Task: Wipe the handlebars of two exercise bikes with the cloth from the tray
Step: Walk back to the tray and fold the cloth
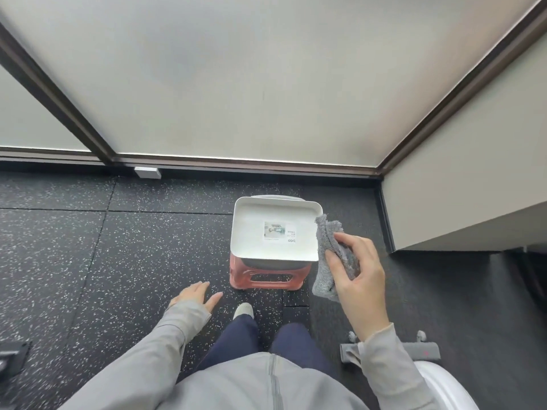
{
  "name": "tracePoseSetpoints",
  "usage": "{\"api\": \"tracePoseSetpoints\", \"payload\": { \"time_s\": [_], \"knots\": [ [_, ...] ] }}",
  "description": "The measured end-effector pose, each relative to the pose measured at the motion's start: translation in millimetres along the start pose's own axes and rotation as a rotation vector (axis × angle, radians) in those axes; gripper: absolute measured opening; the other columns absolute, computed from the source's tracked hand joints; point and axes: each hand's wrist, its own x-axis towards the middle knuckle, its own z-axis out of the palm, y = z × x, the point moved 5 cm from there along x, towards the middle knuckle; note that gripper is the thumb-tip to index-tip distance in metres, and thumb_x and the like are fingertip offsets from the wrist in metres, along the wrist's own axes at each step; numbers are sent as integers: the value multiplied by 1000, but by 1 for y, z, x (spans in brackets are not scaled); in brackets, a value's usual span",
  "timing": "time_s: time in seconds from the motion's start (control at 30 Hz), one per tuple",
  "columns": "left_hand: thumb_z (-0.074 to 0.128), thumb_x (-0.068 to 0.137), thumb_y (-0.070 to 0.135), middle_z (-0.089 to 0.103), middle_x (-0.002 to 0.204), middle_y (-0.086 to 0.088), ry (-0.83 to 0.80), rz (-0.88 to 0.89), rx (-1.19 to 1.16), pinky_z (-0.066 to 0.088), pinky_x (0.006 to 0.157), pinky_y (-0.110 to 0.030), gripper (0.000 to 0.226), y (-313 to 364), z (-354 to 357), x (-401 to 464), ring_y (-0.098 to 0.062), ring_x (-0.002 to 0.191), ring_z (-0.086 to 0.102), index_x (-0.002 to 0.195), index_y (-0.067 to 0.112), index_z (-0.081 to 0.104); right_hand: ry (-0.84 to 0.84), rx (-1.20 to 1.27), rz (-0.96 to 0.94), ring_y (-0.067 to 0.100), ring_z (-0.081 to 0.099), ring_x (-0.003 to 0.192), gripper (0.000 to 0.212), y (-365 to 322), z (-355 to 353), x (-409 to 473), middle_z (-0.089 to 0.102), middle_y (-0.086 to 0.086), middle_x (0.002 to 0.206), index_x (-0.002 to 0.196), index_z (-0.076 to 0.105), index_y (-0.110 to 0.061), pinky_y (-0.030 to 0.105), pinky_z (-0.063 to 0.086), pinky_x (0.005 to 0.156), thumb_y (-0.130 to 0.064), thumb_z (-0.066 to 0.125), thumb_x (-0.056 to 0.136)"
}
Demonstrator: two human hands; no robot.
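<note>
- the tray (275, 210) is white and shallow, and sits on a red stool (268, 279) on the dark speckled floor (88, 247); a printed label (279, 231) lies flat in the middle of it.
- the cloth (327, 261) is grey and fluffy, off the tray and just to its right, its top corner overlapping the tray's right rim in this view.
- the right hand (355, 267) grasps the cloth, thumb pressed on its front and fingers curled behind, so the cloth hangs folded from the grip, down past the stool's right side.
- the left hand (196, 295) is released and holds nothing; its fingers are spread and point toward the stool, low and left of the tray, over the floor.
- both arms wear grey sleeves (165, 344); dark blue trousers (266, 338) and a pale shoe toe (244, 309) show below the stool.
- a frosted glass wall (236, 78) with dark frames stands beyond the tray, with a small white block (147, 172) at its base to the tray's upper left.
- right and well below the tray, a grey foot bar with small wheels (420, 350) and a white rounded housing (444, 389) show at the frame's lower edge; whether these belong to a bike cannot be told.
- no handlebars are in view.
</note>
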Motion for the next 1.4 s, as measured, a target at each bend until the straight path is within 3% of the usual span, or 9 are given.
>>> {"api": "tracePoseSetpoints", "payload": {
  "time_s": [0.43,0.6,0.77,0.9,1.0,1.13,1.2,1.3,1.4],
  "knots": [
    [44,95,38,42,144,-7,204,241,-419,32,112,-41,50,109,-123,20,-23,131,41,139,16,37,-45,-24,-53,0,53,99,24,-12,48,96,55,-4,104,109,62,-18,10,41,89,-10,64,86],
    [43,94,43,62,119,-1,177,350,-950,53,56,-23,33,171,-157,-8,-15,90,60,123,30,52,-92,12,-30,-3,51,96,21,-7,71,113,55,1,105,109,64,-13,3,36,86,-11,62,88],
    [40,91,54,60,89,16,68,283,-1209,41,39,-16,16,196,-158,-24,-11,66,58,95,48,54,-141,68,-6,-14,48,95,22,-1,80,117,55,0,105,113,64,-12,0,33,84,-12,58,92],
    [52,86,54,57,94,21,18,298,-1215,45,52,-24,30,205,-158,-27,-9,78,58,112,39,52,-135,128,3,-14,49,96,24,3,74,120,56,-5,106,116,63,-12,5,39,87,-10,54,94],
    [66,70,48,64,111,2,29,365,-1221,51,74,-42,52,208,-160,-30,-21,99,62,117,28,55,-116,183,43,-6,54,101,24,6,65,124,60,-6,108,114,62,-17,15,45,90,-8,53,94],
    [63,85,23,67,100,2,58,334,-1313,48,77,-42,19,209,-158,-25,-18,89,62,103,25,58,-82,272,100,12,61,107,27,15,51,129,66,1,113,112,62,-21,26,49,91,-5,49,94],
    [49,92,13,65,87,-2,38,262,-1412,44,85,-48,19,206,-155,-20,-25,84,59,88,26,62,-64,341,154,5,63,100,32,22,44,129,67,-3,108,107,61,-30,21,51,86,-3,48,95],
    [41,93,9,60,74,-4,15,185,-1491,39,71,-31,29,202,-150,-16,-22,68,53,82,25,63,-28,427,282,-3,63,92,39,38,37,127,64,-7,106,101,58,-36,21,51,86,1,48,93],
    [37,93,3,60,70,-2,-10,219,-1544,44,53,-20,26,204,-150,-18,-12,53,57,98,18,58,-78,624,542,19,61,107,27,59,43,121,60,10,120,113,59,-21,43,48,99,-3,51,94]
  ]
}}
